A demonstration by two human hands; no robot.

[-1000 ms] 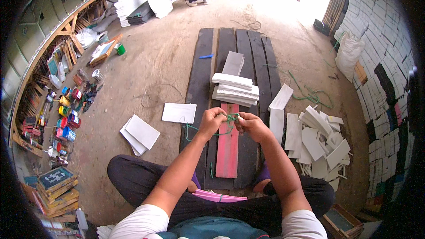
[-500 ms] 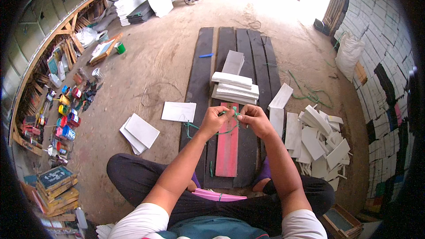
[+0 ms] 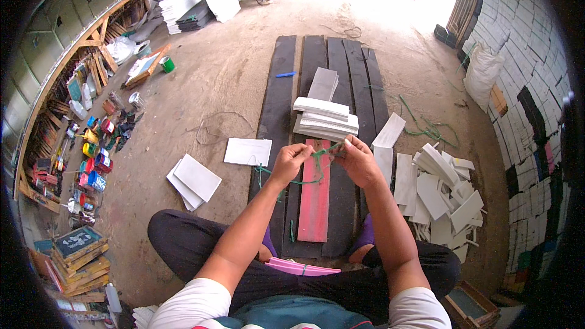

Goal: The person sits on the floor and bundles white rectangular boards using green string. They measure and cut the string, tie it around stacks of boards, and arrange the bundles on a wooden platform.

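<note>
A green plastic string (image 3: pixel 304 181) runs between my two hands, its loose part trailing to the left over the boards. My left hand (image 3: pixel 291 163) pinches one stretch of it, and my right hand (image 3: pixel 355 159) grips another a short way off. Below them lies a red plank (image 3: pixel 314 207) on black boards (image 3: pixel 274 103). Just beyond my hands rests a stack of white rectangular foam-like pieces (image 3: pixel 326 123). A single white piece (image 3: pixel 248 151) lies left of my left hand.
Loose white offcuts (image 3: pixel 436 192) are heaped on the right. Two white sheets (image 3: pixel 194 181) lie at the left, with paint cans (image 3: pixel 95 181) farther out. Pink pieces tied with string (image 3: pixel 304 266) sit by my legs. A blue pen-like object (image 3: pixel 284 75) lies on the far boards.
My hands have drawn slightly apart, the right one moving to the right and up. The string between them is now stretched across the gap.
</note>
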